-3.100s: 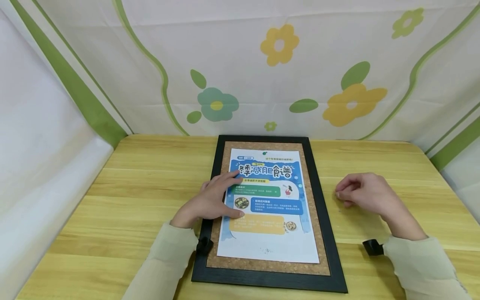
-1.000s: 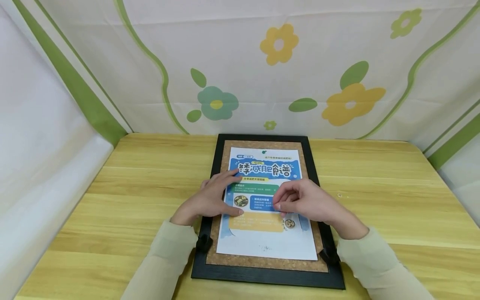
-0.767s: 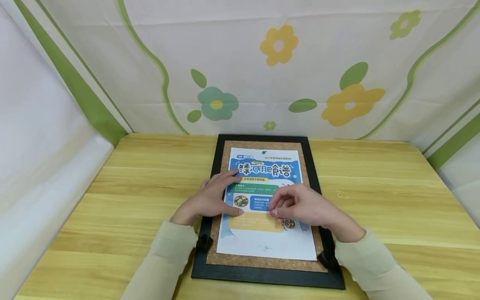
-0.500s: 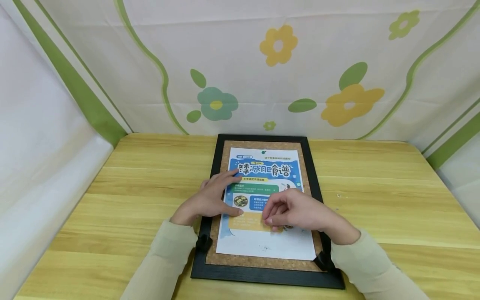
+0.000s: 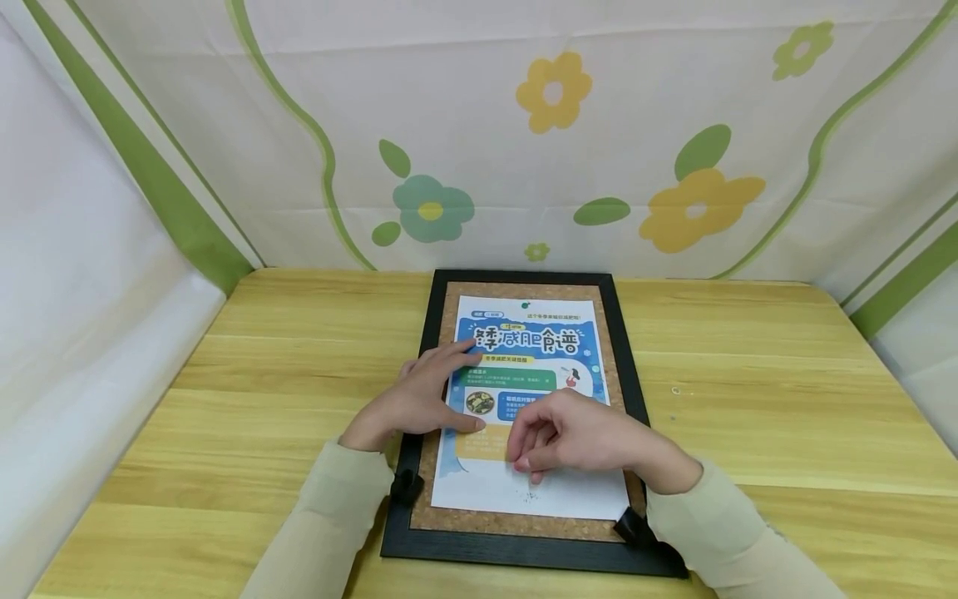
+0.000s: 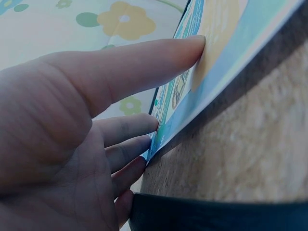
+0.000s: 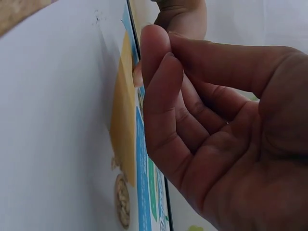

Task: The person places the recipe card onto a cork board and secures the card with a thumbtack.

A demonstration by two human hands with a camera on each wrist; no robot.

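Observation:
A printed sheet (image 5: pixel 479 487) with blue, green and yellow panels lies on a black-framed cork board (image 5: pixel 441 520). My left hand (image 5: pixel 419 399) rests on the sheet's left side, fingers spread, its thumb on the yellow panel. In the left wrist view that edge of the sheet (image 6: pixel 211 91) stands a little off the cork. Over the sheet's lower half is my right hand (image 5: pixel 569 437), fingers curled, thumb and fingertips pinched together. I cannot tell whether something small is between them. A small green pin (image 5: pixel 525 304) sits at the sheet's top edge.
The wooden table (image 5: pixel 284 399) extends around the board. To its right lies a tiny clear thing (image 5: pixel 676 390). Small dark specks (image 5: pixel 530 497) mark the sheet near its bottom. Behind the table hangs a flowered curtain (image 5: pixel 494 150), and each wrist bears a black strap (image 5: pixel 407 487).
My right hand has come from the table on the right onto the sheet, then slid down and left over its lower half. The left hand stays in place.

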